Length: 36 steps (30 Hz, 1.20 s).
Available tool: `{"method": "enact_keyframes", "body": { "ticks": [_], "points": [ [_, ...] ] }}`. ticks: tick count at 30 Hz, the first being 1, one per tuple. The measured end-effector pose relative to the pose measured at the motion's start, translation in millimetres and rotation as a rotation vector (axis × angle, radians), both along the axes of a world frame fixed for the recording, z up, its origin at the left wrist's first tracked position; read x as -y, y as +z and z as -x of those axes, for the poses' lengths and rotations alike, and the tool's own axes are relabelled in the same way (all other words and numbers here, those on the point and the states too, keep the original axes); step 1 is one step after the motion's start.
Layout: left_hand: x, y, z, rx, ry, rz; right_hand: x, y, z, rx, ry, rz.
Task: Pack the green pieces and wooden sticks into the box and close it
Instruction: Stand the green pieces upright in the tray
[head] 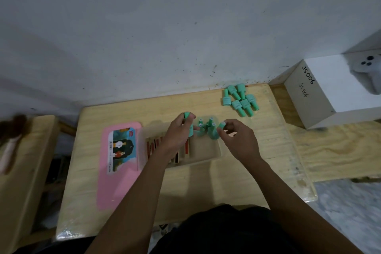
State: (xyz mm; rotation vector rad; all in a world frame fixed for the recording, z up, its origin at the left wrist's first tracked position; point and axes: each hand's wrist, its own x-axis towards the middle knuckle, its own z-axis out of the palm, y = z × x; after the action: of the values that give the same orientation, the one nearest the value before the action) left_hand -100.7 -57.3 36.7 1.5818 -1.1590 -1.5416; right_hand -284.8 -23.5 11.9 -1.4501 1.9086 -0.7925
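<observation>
A clear plastic box (214,155) sits mid-table with wooden sticks (153,146) lying in its left part. Several green pieces (206,129) stand upright at its far edge. My left hand (179,133) hovers over the box, fingers shut on one green piece (188,118). To the right, my right hand (237,137) pinches another green piece (220,127). A loose heap of several more green pieces (239,100) lies at the table's far right. The pink lid (117,179), with a picture label, lies flat to the left of the box.
The wooden table (206,187) stands against a grey wall. A white box (321,97) marked JS006 with a white controller (369,72) on it sits at the right. Another wooden surface (24,161) lies to the left.
</observation>
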Motion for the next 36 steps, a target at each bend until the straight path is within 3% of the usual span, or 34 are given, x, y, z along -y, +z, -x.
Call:
{"method": "enact_keyframes", "body": {
  "ticks": [4,7,15,36],
  "points": [
    [-6.0,-12.6,-5.2,0.254,-0.1,0.081,-4.5,-10.9,-6.9,-0.218,0.041,0.046],
    [-9.0,-24.7,-6.3,0.34,-0.168,0.149,-2.3,-25.8,-9.1,-0.301,0.062,0.102],
    [-17.7,-41.2,-4.2,0.456,-0.236,0.257,5.9,-47.5,-11.1,-0.406,0.034,0.033],
    [-17.6,-75.0,33.4,0.553,-0.048,0.35,7.6,-56.9,-16.4,-0.508,-0.005,0.084]
  ]
}}
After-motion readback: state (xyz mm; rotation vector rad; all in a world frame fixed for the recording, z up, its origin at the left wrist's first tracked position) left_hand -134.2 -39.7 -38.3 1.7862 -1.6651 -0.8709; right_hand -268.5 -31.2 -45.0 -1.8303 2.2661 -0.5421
